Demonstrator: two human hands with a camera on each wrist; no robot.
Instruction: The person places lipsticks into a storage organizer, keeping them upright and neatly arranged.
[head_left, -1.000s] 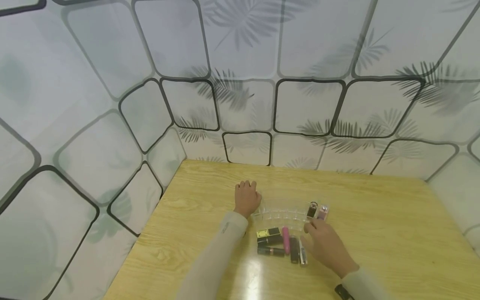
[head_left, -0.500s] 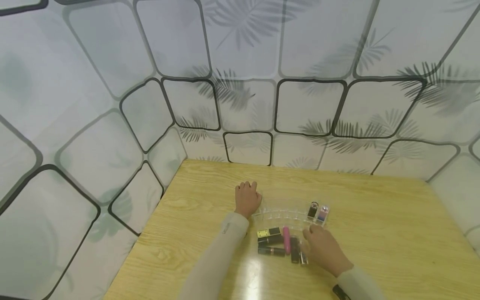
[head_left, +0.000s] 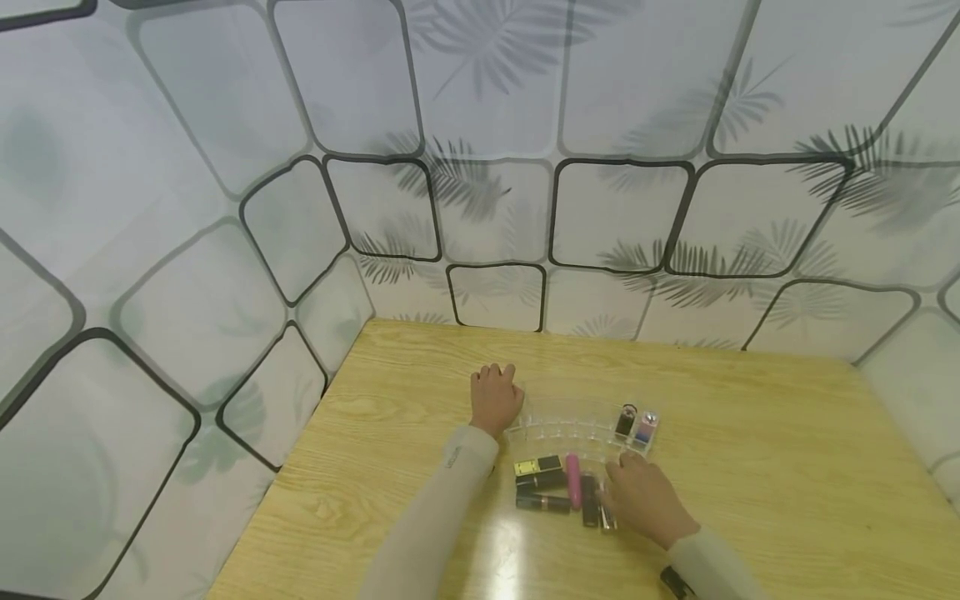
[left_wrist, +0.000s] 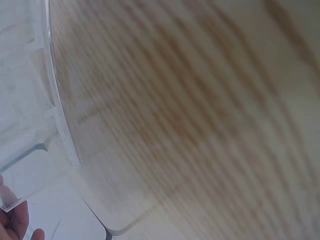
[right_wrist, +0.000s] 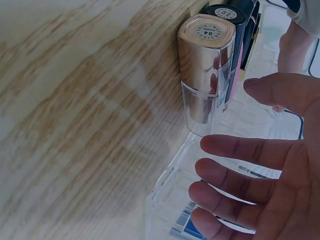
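Note:
A clear plastic lipstick organizer (head_left: 566, 408) with small compartments stands on the table. My left hand (head_left: 495, 400) is at its left end, and in the left wrist view the fingers (left_wrist: 19, 217) pinch a corner of the clear wall. My right hand (head_left: 647, 497) is beside a gold lipstick with a clear cap (right_wrist: 206, 60), the rightmost of the loose ones. In the right wrist view its fingers are spread and fairly straight, thumb apart, around the capped end without clearly gripping it. A dark lipstick (head_left: 626, 419) and a clear-and-purple lipstick (head_left: 646, 427) stand in the organizer's right end.
Left of the gold lipstick lie a black tube (head_left: 589, 502) and a pink tube (head_left: 573, 482). Farther left are a gold-and-black lipstick (head_left: 527, 467) and two black tubes, one (head_left: 543, 502) nearest me. A patterned wall covering (head_left: 495, 296) borders the wooden table (head_left: 787, 467).
My right hand has shifted slightly left, in toward the gold lipstick, uncovering more of the clear-and-purple one. The left hand stays at the organizer's end.

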